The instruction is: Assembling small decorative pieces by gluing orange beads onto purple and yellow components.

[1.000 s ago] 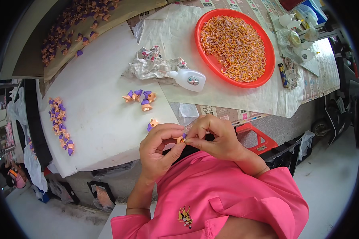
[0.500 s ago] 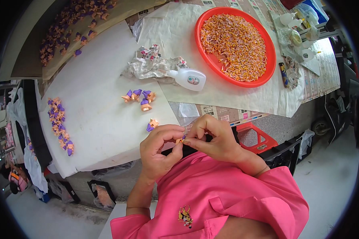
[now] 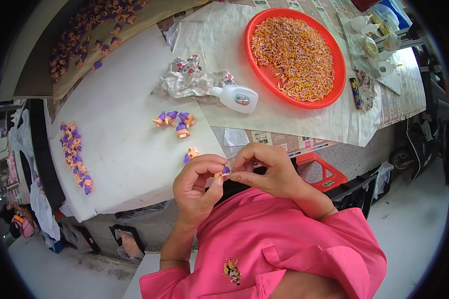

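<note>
Close in front of my body, my left hand [image 3: 197, 182] pinches a small purple-and-peach plastic figure part [image 3: 224, 170] between thumb and fingers. My right hand [image 3: 267, 169] is closed in a pinch just beside it, with a small pale piece [image 3: 227, 174] at its thumb and fingertips, against the figure part. The fingers partly hide both pieces. Another purple-and-peach figure part [image 3: 191, 153] lies on the white table just beyond my left hand. Several more figure parts [image 3: 182, 130] stand in a group farther off.
A row of figure parts [image 3: 75, 158] lies along the table's left side, with a large heap [image 3: 92, 32] at far left. A red basin [image 3: 339, 74] holds many small orange-and-pale pieces. A white squeeze bottle [image 3: 229, 97] rests by a crumpled cloth [image 3: 189, 82]. A red stool [image 3: 324, 172] stands at right.
My right hand's fingertips have shifted slightly, and the pale piece now shows between the hands. More of the purple on the figure part in my left hand is visible. The table things have not moved.
</note>
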### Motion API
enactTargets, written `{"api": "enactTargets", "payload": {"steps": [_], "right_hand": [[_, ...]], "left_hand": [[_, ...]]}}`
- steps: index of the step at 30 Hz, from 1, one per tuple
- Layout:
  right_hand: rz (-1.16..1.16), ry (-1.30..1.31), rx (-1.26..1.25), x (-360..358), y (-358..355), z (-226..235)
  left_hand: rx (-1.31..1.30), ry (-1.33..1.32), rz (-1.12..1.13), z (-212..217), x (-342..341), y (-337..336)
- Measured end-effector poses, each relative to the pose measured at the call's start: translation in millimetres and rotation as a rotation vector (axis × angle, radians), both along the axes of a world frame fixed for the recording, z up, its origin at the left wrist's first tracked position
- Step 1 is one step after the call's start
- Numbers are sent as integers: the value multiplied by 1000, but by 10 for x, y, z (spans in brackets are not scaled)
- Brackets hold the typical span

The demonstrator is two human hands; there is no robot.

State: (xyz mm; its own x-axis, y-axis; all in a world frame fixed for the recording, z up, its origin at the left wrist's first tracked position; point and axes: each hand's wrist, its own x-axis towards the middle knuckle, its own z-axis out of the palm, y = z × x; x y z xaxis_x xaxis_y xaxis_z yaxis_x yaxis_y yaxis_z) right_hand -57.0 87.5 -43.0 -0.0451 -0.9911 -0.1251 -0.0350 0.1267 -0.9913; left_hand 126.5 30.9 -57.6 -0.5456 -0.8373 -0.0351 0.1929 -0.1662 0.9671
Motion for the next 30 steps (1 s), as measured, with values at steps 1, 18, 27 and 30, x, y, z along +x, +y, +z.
{"api": "enactTargets", "payload": {"steps": [1, 18, 27, 30], "right_hand": [[23, -1, 15, -15, -1, 2], [73, -396, 267, -110, 37, -138], [2, -514, 296, -22, 33, -127], [1, -540, 296, -9, 26, -133]], "left_hand": [[44, 34, -15, 3, -2, -3], [28, -65, -42, 45, -109, 47], [58, -1, -41, -17, -100, 37], [122, -2, -29, 20, -112, 33]]}}
